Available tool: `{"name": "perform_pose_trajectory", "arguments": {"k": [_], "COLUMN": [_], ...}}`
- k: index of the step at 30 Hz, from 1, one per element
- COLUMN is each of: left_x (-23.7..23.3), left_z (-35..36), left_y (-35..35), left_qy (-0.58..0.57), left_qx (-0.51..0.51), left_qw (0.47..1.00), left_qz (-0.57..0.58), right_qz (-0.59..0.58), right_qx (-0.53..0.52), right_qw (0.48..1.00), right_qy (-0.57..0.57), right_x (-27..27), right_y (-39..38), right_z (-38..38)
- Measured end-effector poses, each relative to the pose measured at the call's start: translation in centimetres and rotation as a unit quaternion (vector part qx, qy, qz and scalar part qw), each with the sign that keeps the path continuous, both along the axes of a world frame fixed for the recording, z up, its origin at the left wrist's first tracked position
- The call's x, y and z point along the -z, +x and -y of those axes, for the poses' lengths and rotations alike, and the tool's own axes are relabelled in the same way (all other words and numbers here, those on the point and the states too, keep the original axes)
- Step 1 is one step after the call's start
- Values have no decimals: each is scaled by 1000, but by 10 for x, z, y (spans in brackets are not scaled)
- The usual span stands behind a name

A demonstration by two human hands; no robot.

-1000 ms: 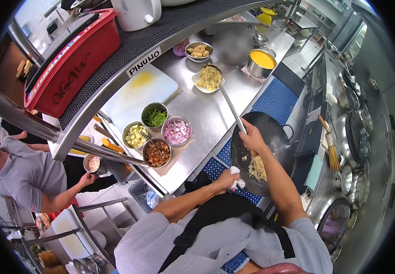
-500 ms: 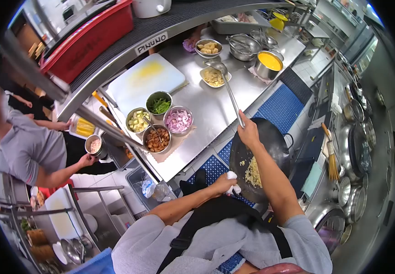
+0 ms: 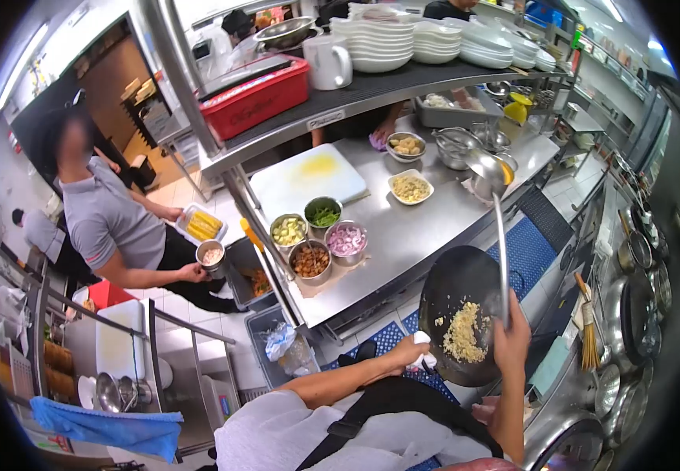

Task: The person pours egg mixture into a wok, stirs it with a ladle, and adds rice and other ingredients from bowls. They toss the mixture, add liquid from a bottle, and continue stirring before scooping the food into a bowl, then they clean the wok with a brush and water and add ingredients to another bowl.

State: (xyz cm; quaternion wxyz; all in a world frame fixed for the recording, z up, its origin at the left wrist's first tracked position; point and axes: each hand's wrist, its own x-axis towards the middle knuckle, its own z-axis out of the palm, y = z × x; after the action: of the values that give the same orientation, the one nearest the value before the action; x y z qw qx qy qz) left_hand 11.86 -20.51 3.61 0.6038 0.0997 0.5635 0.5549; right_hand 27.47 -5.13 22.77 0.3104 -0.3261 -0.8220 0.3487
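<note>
My right hand (image 3: 511, 334) is wrapped round the long handle of a steel ladle (image 3: 502, 243). The ladle's bowl is at the far end, over the pot of yellow liquid (image 3: 506, 171), and hides most of that pot. A folded white cloth (image 3: 422, 350) is gripped in my left hand (image 3: 404, 356) at the near left rim of a dark wok (image 3: 454, 286); the wok's handle is mostly hidden there. Pale, finely chopped food (image 3: 466, 334) lies in the wok. A white square bowl (image 3: 411, 188) of similar pale chopped food stands on the steel counter (image 3: 391, 247).
Metal cups of sliced red onion (image 3: 348, 240), chopped greens (image 3: 323, 213), diced pale vegetable (image 3: 288, 231) and browned pieces (image 3: 310, 261) stand near a white cutting board (image 3: 308, 174). A co-worker (image 3: 116, 208) holds containers at left. Stacked plates (image 3: 373, 43) fill the shelf above. Pans hang at right.
The ladle has moved from the bowl of pale chopped food to over the pot of yellow liquid. My left hand stays at the wok with the cloth. The view has tilted upward.
</note>
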Motion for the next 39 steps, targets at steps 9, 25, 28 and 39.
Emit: {"name": "perform_pose_trajectory", "arguments": {"k": [9, 25, 28, 39], "left_x": [-40, -19, -1, -26], "left_z": [-137, -118, -99, -70], "left_y": [3, 27, 14, 4], "left_qy": [33, 61, -62, -75], "left_qx": [-5, 40, 21, 34], "left_qw": [992, 992, 998, 993], "left_qz": [118, -107, -6, 80], "right_qz": [95, -244, -305, -233], "right_qx": [175, 88, 82, 198], "right_qw": [973, 729, 606, 766], "right_qy": [-116, -634, -730, -566], "right_x": [134, 129, 141, 76], "right_y": [169, 112, 116, 156], "right_z": [92, 42, 59, 47]}}
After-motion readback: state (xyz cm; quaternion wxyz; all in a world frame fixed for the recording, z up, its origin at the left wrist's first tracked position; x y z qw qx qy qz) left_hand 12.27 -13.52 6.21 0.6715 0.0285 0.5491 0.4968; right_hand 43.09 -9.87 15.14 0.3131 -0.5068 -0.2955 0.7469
